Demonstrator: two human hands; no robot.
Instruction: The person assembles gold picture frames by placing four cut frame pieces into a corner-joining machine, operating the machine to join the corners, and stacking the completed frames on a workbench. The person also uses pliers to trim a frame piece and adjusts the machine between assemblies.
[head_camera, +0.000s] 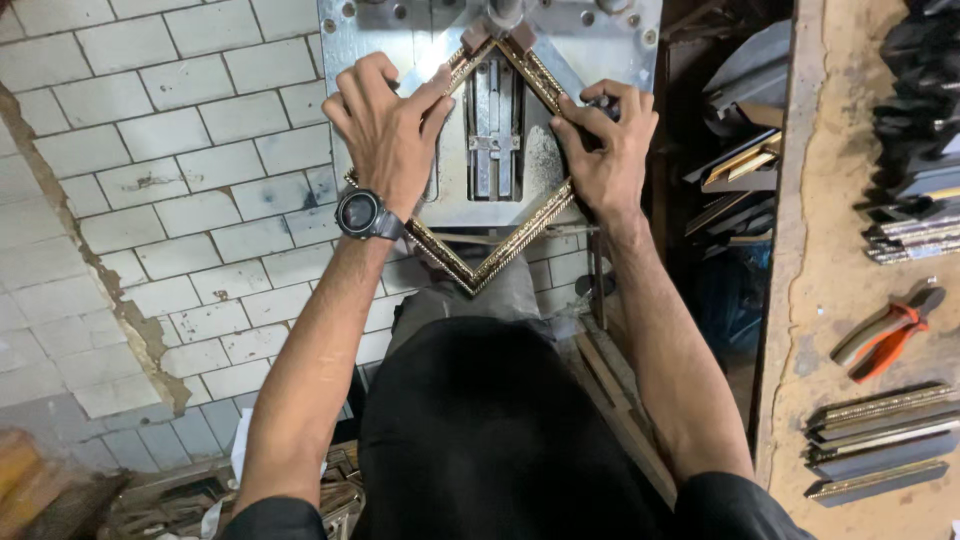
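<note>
Framing workshop, joining machine, pliers, mouldings

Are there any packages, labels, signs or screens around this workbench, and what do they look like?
Wristwatch: the only screen, on the left wrist; round dark face, black case and strap, too small to read.
Packages, labels, signs: none visible around the hands, the gilded picture frame or the metal machine.
</note>
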